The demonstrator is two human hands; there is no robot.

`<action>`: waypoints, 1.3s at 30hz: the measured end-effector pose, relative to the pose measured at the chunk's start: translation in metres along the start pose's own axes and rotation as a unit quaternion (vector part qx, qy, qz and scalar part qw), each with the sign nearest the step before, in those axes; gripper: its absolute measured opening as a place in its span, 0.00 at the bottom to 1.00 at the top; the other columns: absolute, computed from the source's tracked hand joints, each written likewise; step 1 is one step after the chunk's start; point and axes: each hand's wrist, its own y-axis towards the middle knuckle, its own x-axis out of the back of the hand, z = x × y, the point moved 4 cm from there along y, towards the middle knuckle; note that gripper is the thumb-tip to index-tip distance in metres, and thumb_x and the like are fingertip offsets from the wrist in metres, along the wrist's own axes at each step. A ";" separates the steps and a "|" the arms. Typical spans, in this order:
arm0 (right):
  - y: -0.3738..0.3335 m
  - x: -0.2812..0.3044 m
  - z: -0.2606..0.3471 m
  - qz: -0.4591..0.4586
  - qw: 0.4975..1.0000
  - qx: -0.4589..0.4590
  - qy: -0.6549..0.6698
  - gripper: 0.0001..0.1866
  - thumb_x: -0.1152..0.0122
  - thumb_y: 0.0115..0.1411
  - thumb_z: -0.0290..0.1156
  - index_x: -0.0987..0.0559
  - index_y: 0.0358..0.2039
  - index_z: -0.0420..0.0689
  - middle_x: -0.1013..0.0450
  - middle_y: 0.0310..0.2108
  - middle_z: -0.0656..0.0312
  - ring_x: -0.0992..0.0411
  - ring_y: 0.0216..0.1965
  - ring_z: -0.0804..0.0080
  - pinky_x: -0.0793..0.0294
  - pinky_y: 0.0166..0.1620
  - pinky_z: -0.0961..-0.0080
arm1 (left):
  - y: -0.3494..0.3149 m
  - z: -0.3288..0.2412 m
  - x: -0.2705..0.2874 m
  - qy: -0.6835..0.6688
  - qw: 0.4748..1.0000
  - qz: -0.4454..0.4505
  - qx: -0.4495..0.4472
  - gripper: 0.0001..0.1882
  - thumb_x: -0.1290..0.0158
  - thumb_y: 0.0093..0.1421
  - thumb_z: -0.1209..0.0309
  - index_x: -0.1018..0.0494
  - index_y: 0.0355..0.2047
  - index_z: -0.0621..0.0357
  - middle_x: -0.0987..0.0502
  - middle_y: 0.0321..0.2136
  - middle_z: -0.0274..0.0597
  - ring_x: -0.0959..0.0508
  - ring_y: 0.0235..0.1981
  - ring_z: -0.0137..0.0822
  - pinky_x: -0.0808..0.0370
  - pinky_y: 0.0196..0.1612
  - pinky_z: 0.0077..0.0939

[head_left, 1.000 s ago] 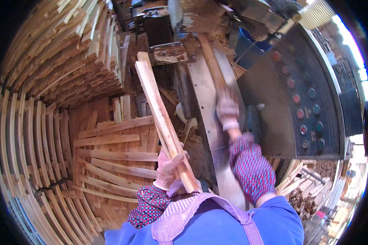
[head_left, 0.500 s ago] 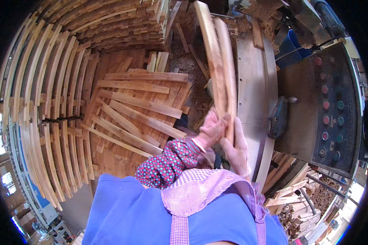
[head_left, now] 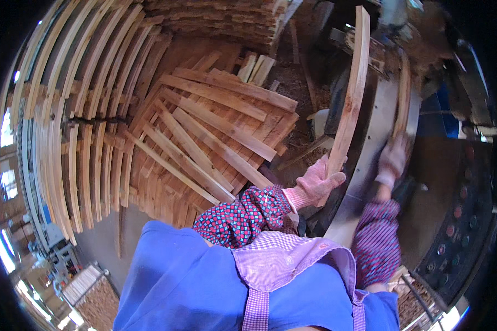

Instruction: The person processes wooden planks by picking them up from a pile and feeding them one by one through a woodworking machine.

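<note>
My left hand (head_left: pixel 316 181), in a pink work glove, is closed around the lower end of a long wooden slat (head_left: pixel 352 91), which it holds up at a slant beside the machine's metal bed. My right hand (head_left: pixel 392 160), also gloved and somewhat blurred, grips the near end of a second wooden strip (head_left: pixel 404 91). That strip lies lengthwise along the metal machine bed (head_left: pixel 370 143), its far end near the dusty machine head (head_left: pixel 403 27).
Loose slats (head_left: pixel 221 121) lie fanned out over a pile of wood to my left. Tall stacks of slats (head_left: pixel 88 71) stand beyond it. On the right is a dark control panel (head_left: pixel 453 220) with coloured buttons; a blue container (head_left: pixel 439 110) sits behind the bed.
Both hands held the two pieces together; now they are apart. My right hand has moved right and forward with one strip onto the bed, while my left keeps the other slat.
</note>
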 end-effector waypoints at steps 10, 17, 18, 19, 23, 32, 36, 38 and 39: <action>-0.034 0.059 0.100 0.250 0.520 -0.083 0.812 0.31 0.43 0.64 0.36 0.37 0.65 0.39 0.33 0.59 0.59 0.33 0.56 0.69 0.33 0.57 0.71 | 0.019 -0.043 0.013 0.113 0.977 -0.107 -0.147 0.41 0.38 0.56 0.48 0.41 0.60 0.59 0.30 0.46 0.37 0.29 0.46 0.29 0.30 0.50 0.24; -0.167 0.191 0.111 0.228 0.785 -0.154 0.554 0.42 0.37 0.52 0.25 0.42 0.66 0.35 0.32 0.57 0.50 0.32 0.55 0.66 0.34 0.57 0.74 | -0.067 -0.050 0.065 0.276 0.959 0.046 0.039 0.37 0.46 0.62 0.54 0.43 0.63 0.64 0.38 0.61 0.53 0.40 0.64 0.44 0.44 0.66 0.37; -0.193 0.190 0.097 0.208 0.814 -0.160 0.518 0.41 0.39 0.51 0.24 0.42 0.66 0.34 0.30 0.54 0.51 0.30 0.52 0.69 0.32 0.55 0.76 | -0.077 -0.077 0.084 0.374 0.924 -0.058 0.055 0.38 0.43 0.59 0.54 0.41 0.62 0.67 0.38 0.61 0.57 0.41 0.65 0.46 0.45 0.67 0.37; -0.223 0.190 0.085 0.222 0.824 -0.211 0.476 0.38 0.40 0.54 0.26 0.41 0.65 0.34 0.33 0.57 0.47 0.31 0.55 0.60 0.34 0.58 0.70 | -0.085 -0.109 0.112 0.552 0.820 -0.151 -0.026 0.40 0.40 0.55 0.51 0.35 0.59 0.68 0.34 0.59 0.60 0.35 0.62 0.49 0.38 0.62 0.39; -0.294 0.182 0.066 0.204 0.905 -0.221 0.300 0.34 0.42 0.58 0.30 0.38 0.64 0.34 0.36 0.61 0.44 0.34 0.59 0.50 0.36 0.62 0.63 | -0.174 -0.116 0.309 0.588 0.560 -0.561 0.162 0.46 0.30 0.41 0.47 0.37 0.49 0.70 0.27 0.46 0.61 0.26 0.49 0.58 0.30 0.56 0.41; -0.047 0.065 0.044 0.086 0.995 -0.022 -0.053 0.21 0.54 0.65 0.37 0.30 0.55 0.39 0.34 0.58 0.48 0.36 0.58 0.48 0.36 0.59 0.55 | -0.187 -0.099 0.313 0.400 0.588 -0.666 0.226 0.60 0.27 0.39 0.58 0.56 0.60 0.72 0.34 0.54 0.69 0.29 0.54 0.57 0.34 0.60 0.40; 0.066 -0.013 0.000 0.018 0.997 0.005 -0.077 0.23 0.54 0.66 0.43 0.32 0.58 0.47 0.34 0.59 0.55 0.35 0.59 0.56 0.34 0.58 0.61 | -0.186 -0.111 0.286 0.421 0.603 -0.649 0.194 0.46 0.30 0.43 0.65 0.44 0.56 0.72 0.31 0.53 0.63 0.28 0.54 0.55 0.35 0.61 0.38; 0.096 -0.015 0.014 0.061 0.996 0.005 -0.066 0.24 0.53 0.66 0.41 0.34 0.60 0.46 0.35 0.61 0.56 0.36 0.60 0.58 0.35 0.60 0.62 | -0.214 -0.084 0.316 0.245 0.734 -0.632 0.034 0.36 0.33 0.47 0.65 0.37 0.52 0.68 0.28 0.47 0.54 0.25 0.48 0.50 0.29 0.54 0.37; 0.106 -0.015 0.015 0.081 0.995 0.002 -0.064 0.25 0.53 0.66 0.41 0.34 0.62 0.46 0.36 0.62 0.56 0.36 0.61 0.59 0.36 0.61 0.63 | -0.219 -0.081 0.313 0.135 0.776 -0.616 -0.003 0.34 0.34 0.48 0.64 0.36 0.52 0.66 0.27 0.46 0.52 0.24 0.46 0.48 0.27 0.52 0.37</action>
